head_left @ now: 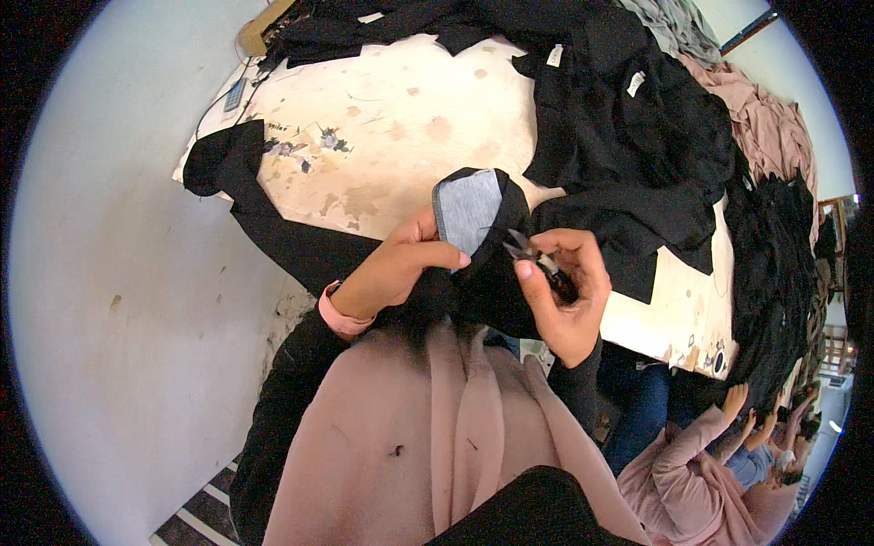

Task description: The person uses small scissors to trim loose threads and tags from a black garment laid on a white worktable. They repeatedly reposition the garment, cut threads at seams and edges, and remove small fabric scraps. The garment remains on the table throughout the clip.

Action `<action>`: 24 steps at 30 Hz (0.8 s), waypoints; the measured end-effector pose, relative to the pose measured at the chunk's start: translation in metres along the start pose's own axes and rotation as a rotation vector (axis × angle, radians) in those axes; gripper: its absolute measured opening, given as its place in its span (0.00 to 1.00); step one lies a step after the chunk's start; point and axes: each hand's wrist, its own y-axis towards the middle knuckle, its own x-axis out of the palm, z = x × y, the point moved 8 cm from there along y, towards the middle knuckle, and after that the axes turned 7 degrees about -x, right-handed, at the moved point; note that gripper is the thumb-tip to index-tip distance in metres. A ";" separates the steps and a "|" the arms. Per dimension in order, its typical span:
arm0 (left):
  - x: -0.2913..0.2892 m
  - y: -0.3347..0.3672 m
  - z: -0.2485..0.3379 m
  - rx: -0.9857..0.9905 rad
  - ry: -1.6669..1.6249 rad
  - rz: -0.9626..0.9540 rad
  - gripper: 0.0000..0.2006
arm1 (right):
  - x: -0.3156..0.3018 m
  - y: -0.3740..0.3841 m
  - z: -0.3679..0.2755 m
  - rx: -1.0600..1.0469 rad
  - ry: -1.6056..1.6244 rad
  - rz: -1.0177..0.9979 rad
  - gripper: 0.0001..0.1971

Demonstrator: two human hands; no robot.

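one black cloth (496, 305) is at the near edge of the bench (473, 100), its one grey patch (468, 207) pinched under the thumb of the left hand (401, 267). the right hand (577, 296), fingers curled, grips one pair of snips (523, 246) just beside the cloth; two white tags (554, 55) show on black clothes (605, 127) beyond.

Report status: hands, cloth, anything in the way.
Left hand gripping black cloth with gray panel. Right hand holding small snips, blades near the cloth. Black garments clutter the table beyond.
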 end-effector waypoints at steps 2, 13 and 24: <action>-0.002 0.000 0.005 0.037 -0.071 -0.032 0.32 | 0.006 -0.001 0.001 0.004 -0.084 -0.047 0.12; 0.003 -0.001 0.001 0.012 -0.023 -0.055 0.31 | 0.022 0.003 -0.035 -0.366 -0.596 -0.156 0.10; -0.008 0.001 0.017 0.091 -0.214 -0.086 0.33 | 0.008 -0.009 0.043 0.301 0.309 0.138 0.24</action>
